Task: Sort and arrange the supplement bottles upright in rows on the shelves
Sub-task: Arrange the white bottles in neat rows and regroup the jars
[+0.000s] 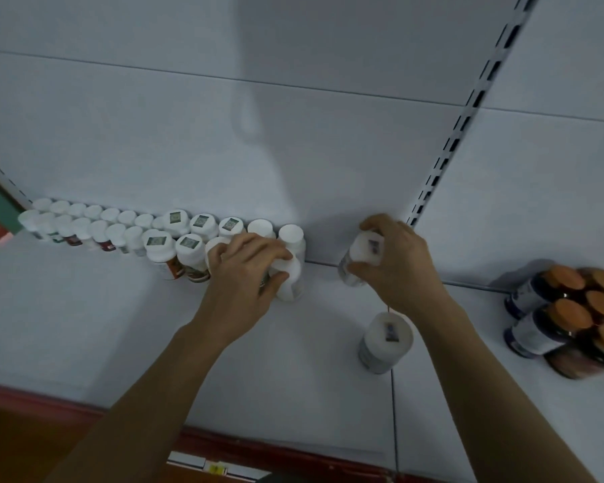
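Note:
Two rows of upright white-capped supplement bottles (119, 228) run along the back of the white shelf (126, 329) from the far left. My left hand (248, 270) grips a white-capped bottle (288, 277) at the right end of the front row, next to another white-capped bottle (291, 235) behind it. My right hand (394, 259) holds a grey bottle with a white cap (365, 252) from above, near the back wall. A second grey white-capped bottle (386, 339) stands alone in front of my right wrist.
A cluster of dark bottles with orange caps (569, 315) stands at the right on the adjoining shelf section. A slotted upright (457, 134) runs up the back panel. The shelf's red front edge (224, 440) carries a price strip.

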`<action>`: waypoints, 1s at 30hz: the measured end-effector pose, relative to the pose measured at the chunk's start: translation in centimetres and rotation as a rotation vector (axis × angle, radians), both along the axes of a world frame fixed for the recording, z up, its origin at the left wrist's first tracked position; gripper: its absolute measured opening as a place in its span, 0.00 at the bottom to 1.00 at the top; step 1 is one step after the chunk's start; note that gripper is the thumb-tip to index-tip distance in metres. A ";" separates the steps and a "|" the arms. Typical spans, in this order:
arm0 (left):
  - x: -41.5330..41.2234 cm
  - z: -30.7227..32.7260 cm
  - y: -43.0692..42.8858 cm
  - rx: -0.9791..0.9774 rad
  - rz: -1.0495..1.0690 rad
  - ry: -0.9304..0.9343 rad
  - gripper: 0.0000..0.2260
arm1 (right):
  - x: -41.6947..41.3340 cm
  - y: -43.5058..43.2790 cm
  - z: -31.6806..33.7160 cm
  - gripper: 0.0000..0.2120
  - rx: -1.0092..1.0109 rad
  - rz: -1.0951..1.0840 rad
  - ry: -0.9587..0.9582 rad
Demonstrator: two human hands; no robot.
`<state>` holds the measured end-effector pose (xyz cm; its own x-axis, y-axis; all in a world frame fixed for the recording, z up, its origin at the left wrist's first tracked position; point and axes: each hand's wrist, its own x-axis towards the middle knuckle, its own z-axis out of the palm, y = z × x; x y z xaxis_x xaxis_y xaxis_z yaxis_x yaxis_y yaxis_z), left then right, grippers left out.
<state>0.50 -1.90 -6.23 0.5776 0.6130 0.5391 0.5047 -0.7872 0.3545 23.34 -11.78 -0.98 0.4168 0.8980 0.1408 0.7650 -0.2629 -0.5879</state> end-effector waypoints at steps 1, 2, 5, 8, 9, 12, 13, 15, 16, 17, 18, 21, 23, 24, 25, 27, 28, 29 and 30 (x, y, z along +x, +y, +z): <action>0.0 -0.1 0.0 0.001 -0.001 0.005 0.09 | 0.2 -0.4 0.2 0.27 0.037 -0.026 0.024; 0.0 -0.1 0.0 0.005 -0.005 0.013 0.09 | 0.4 -0.9 0.4 0.26 0.073 -0.052 0.042; -0.1 0.1 -0.2 0.001 -0.016 0.050 0.11 | 1.0 -2.7 1.0 0.25 0.157 -0.108 0.074; 0.9 1.3 -1.8 -0.007 -0.017 0.037 0.13 | 1.8 -4.8 1.3 0.24 0.226 -0.145 0.102; 1.5 1.9 -2.6 -0.010 -0.051 0.008 0.14 | 2.1 -5.5 1.2 0.24 0.242 -0.156 0.091; 4.2 3.1 -5.8 -0.210 -0.373 0.019 0.19 | 3.2 -7.3 1.0 0.24 0.285 -0.215 0.098; 5.2 3.1 -6.8 -0.291 -0.480 0.094 0.24 | 3.6 -8.0 1.0 0.23 0.306 -0.239 0.103; 7.2 2.1 -8.0 -0.307 -0.593 0.250 0.28 | 4.5 -9.3 1.3 0.23 0.339 -0.278 0.101; 8.1 1.6 -8.4 -0.278 -0.608 0.262 0.26 | 4.9 -10.0 1.6 0.22 0.351 -0.290 0.098; 8.9 1.4 -8.7 -0.277 -0.603 0.232 0.23 | 5.5 -10.9 1.8 0.22 0.363 -0.307 0.098; 9.7 1.6 -8.9 -0.306 -0.591 0.176 0.21 | 6.0 -11.9 2.2 0.21 0.384 -0.332 0.103; 12.7 3.8 -10.0 -0.393 -0.593 -0.059 0.17 | 8.3 -15.2 3.5 0.16 0.503 -0.435 0.166; 15.1 5.5 -11.5 -0.422 -0.613 -0.147 0.15 | 10.0 -17.7 4.1 0.13 0.585 -0.513 0.200; 16.4 6.2 -12.5 -0.419 -0.622 -0.159 0.15 | 11.1 -19.1 4.2 0.14 0.612 -0.558 0.204; 17.7 6.8 -13.4 -0.411 -0.634 -0.160 0.15 | 12.2 -20.5 4.3 0.15 0.633 -0.604 0.207; 20.1 7.4 -15.3 -0.403 -0.666 -0.157 0.16 | 15.0 -23.7 4.1 0.17 0.659 -0.689 0.198; 21.3 7.7 -16.3 -0.394 -0.680 -0.155 0.17 | 16.5 -25.4 4.0 0.17 0.665 -0.725 0.191; 22.4 7.9 -17.3 -0.375 -0.691 -0.153 0.17 | 18.2 -27.1 3.8 0.18 0.669 -0.762 0.188; 23.6 8.1 -18.3 -0.353 -0.696 -0.152 0.17 | 19.9 -28.8 3.7 0.18 0.672 -0.797 0.190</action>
<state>24.11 -20.21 1.89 0.8268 0.2874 0.4835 -0.1358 -0.7321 0.6675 43.22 -40.59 2.75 0.9184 0.1172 0.3779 0.3951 -0.2250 -0.8906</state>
